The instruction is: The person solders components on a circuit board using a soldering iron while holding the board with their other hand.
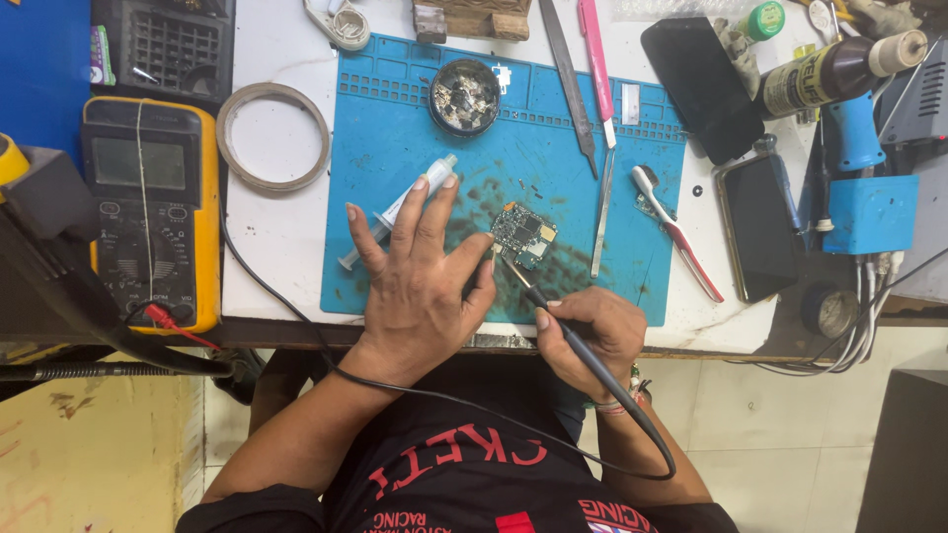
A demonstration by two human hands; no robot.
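A small circuit board [523, 235] lies on a blue work mat [395, 148]. My right hand [591, 334] grips a black soldering iron [553, 316] like a pen, its tip resting at the board's lower left edge. My left hand [420, 271] lies flat on the mat with fingers spread, just left of the board. Its fingers rest over a clear syringe [395, 212]. The iron's black cable loops down across my lap.
A yellow multimeter [148, 212] sits left, next to a tape ring [274, 136]. On the mat are a round tin of bits [464, 96], tweezers [602, 212] and a toothbrush [676, 232]. Two dark phones [701, 84] [758, 227] and a blue stand [869, 207] lie right.
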